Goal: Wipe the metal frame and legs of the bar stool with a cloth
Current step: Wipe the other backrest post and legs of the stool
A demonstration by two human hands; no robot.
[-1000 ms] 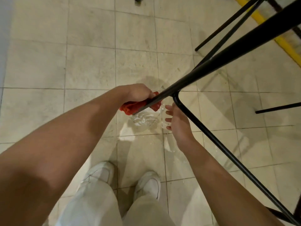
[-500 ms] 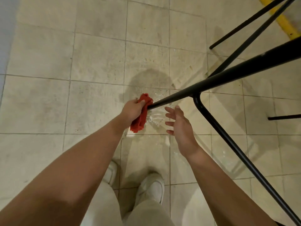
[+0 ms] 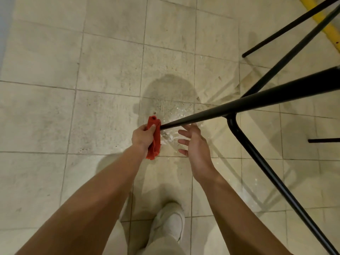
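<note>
Standing over a tiled floor (image 3: 92, 116), a person in pale trousers (image 3: 161, 245) and a white shoe (image 3: 171, 219) reaches both bare forearms forward and down toward a black bar stool.

The left hand (image 3: 142, 137) grips a red cloth (image 3: 154, 142), its fingers curled round the fabric and the thumb pressed on top. The cloth is bunched over the low end of a stool leg (image 3: 239, 106), and a loose tail of it hangs below the fist.

The right hand (image 3: 195, 146) hovers just beside the cloth and under the same leg. Its palm is turned toward the left hand, and its fingers (image 3: 184, 141) are spread, relaxed and holding nothing. Whether the uppermost fingertip touches the metal cannot be told.

The leg slants in from the right edge, thick where it is nearest the camera and narrowing down to the cloth. A rounded brace (image 3: 276, 177) joins its underside to the right of the open hand and runs off toward the bottom right corner.

Beyond the hands, a wet patch (image 3: 169, 105) glistens on the worn beige tiles, with a shadow lying across it. Farther back on the right, two thin black legs (image 3: 287, 57) angle up to the top corner, and a short black bar (image 3: 323, 140) pokes in from the right edge. A yellow strip (image 3: 331, 34) crosses the floor behind them.
</note>
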